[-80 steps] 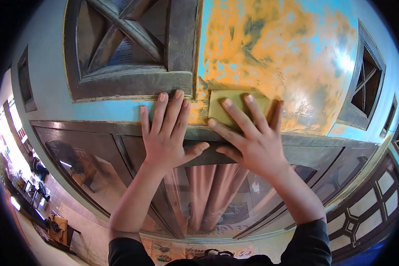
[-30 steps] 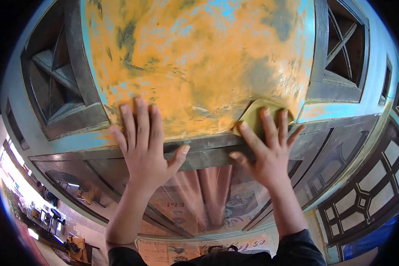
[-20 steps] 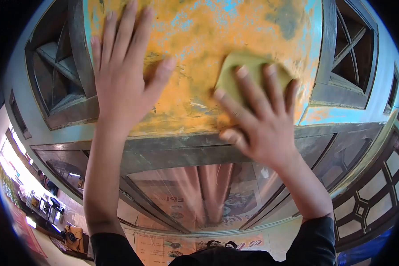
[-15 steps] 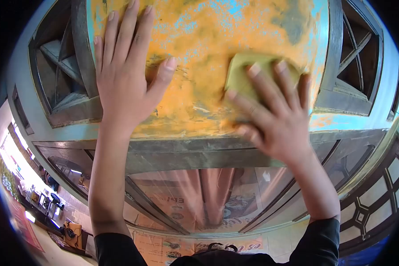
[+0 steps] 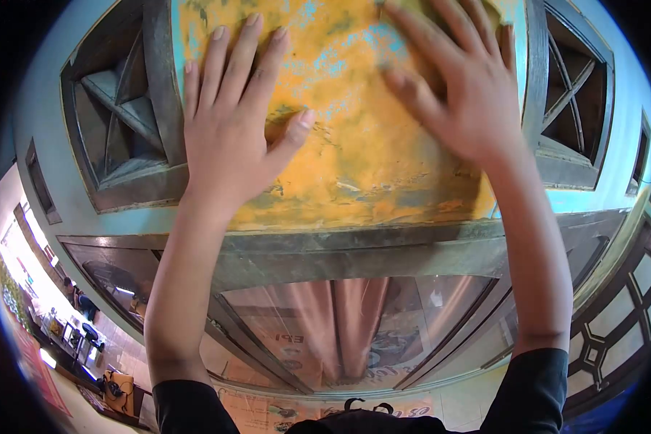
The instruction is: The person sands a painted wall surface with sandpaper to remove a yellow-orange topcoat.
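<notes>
A panel of orange-yellow paint (image 5: 369, 159) with light blue and dark patches fills the top middle. Flat against its left side lies my left hand (image 5: 231, 123), fingers spread, holding nothing. My right hand (image 5: 470, 94) is high on the panel's right side, its fingers stretched up and partly blurred by motion. The yellowish sheet seen earlier under this hand is almost wholly hidden now; only a small edge may show near the fingertips.
Recessed lattice openings flank the panel, one at left (image 5: 123, 108) and one at right (image 5: 571, 87). Below runs a dark wooden beam (image 5: 354, 249) above glass with pinkish curtains (image 5: 354, 318). A person (image 5: 83, 300) is far left, near a brown bag (image 5: 118, 393).
My right hand has moved up the panel, and the sheet beneath it has gone mostly out of sight. My left hand appears slightly further right and lower, as the whole view has shifted a little.
</notes>
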### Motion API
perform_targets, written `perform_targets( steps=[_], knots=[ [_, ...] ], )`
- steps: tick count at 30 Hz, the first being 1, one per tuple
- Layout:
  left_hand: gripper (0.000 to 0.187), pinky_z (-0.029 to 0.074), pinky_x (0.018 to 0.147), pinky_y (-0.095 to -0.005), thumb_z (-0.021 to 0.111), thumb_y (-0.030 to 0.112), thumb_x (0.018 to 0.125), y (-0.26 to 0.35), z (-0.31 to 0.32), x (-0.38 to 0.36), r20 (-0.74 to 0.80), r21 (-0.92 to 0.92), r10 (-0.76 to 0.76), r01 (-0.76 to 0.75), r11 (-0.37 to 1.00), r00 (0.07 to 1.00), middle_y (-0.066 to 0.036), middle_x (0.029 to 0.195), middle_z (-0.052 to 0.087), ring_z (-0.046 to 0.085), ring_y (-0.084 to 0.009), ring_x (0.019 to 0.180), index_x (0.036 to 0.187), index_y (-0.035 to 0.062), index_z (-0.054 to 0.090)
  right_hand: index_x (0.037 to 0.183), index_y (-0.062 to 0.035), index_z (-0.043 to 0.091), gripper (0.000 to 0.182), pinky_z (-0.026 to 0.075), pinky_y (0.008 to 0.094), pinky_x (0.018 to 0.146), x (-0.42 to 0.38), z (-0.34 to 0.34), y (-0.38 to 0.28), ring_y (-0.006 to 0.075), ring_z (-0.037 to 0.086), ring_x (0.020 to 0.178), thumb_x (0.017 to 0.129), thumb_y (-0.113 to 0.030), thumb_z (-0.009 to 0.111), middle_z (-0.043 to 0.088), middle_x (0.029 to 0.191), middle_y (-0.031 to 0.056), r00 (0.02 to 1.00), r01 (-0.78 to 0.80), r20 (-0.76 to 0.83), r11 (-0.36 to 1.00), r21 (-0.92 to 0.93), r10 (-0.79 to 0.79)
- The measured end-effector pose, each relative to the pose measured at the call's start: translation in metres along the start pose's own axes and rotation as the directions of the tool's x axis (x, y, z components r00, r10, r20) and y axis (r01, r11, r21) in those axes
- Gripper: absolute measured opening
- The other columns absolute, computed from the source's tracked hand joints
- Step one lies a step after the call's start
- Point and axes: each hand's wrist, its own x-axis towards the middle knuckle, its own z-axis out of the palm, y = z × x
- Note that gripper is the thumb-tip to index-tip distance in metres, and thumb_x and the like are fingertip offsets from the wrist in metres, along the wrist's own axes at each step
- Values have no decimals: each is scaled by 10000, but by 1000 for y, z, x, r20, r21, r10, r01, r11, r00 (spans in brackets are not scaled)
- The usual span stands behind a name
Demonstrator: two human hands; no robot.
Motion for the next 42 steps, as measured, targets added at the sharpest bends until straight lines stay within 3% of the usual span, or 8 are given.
perform_targets(
  steps=[2,4,8,14,19,28,37,42],
  knots=[
    [710,197,1192,-560,556,475,944,-8,-3,6,-8,-18,28,-28,999,1000,-117,1620,318,257,-367,1499,1535,114,399,1381,-133,544,462,191,567,1199,16,10,4,412,343,1433,949,-291,506,448,1507,151,998,-31,-50,999,-19,30],
    [707,194,1200,-544,542,469,957,-16,-4,12,-9,-21,44,-44,999,999,-120,1628,302,248,-361,1506,1542,106,383,1358,-337,599,499,231,680,1135,20,14,5,371,386,1413,908,-552,580,494,1485,42,997,-71,39,993,96,68],
    [715,183,1207,-538,545,452,957,-27,-7,17,-1,-9,31,-31,999,1000,-117,1636,284,241,-351,1510,1560,121,351,1440,-390,510,487,208,730,1125,-45,-6,-44,315,343,1458,960,-471,531,425,1553,11,934,202,243,947,251,-263],
    [727,188,1206,-555,576,483,946,-27,-5,13,9,9,27,-27,1000,1000,-109,1629,285,242,-340,1505,1553,144,363,1473,-358,479,484,207,685,1157,-5,-3,-1,333,343,1457,994,-424,497,401,1572,20,966,150,193,982,118,-171],
    [728,169,1211,-539,562,436,954,-26,-12,10,52,-23,33,-32,999,998,-136,1636,272,215,-353,1520,1563,107,337,1297,-169,620,358,324,571,1141,39,10,5,335,451,1384,947,-110,579,570,1364,84,985,171,-39,949,265,-166],
    [706,189,1215,-532,571,393,934,-16,-18,-4,40,-192,108,-99,976,993,-153,1615,318,265,-356,1503,1536,77,384,1021,-253,711,363,400,459,990,42,4,31,223,571,1203,710,-66,708,648,1139,-71,968,212,-148,976,43,-204],
    [745,261,1202,-525,526,512,944,53,-1,67,-367,-499,325,-479,722,872,-204,1593,334,306,-428,1469,1528,68,391,1044,-93,685,246,452,482,1081,39,8,36,354,601,1189,812,-30,636,681,1169,89,997,82,-30,865,495,-78],
    [831,243,1205,-526,428,648,969,39,19,106,-213,-398,275,-340,852,938,-218,1586,334,269,-424,1481,1533,41,365,1026,-51,648,252,509,449,1002,38,12,53,397,649,999,821,50,541,691,1092,154,992,119,-96,804,583,-77]
  ],
)
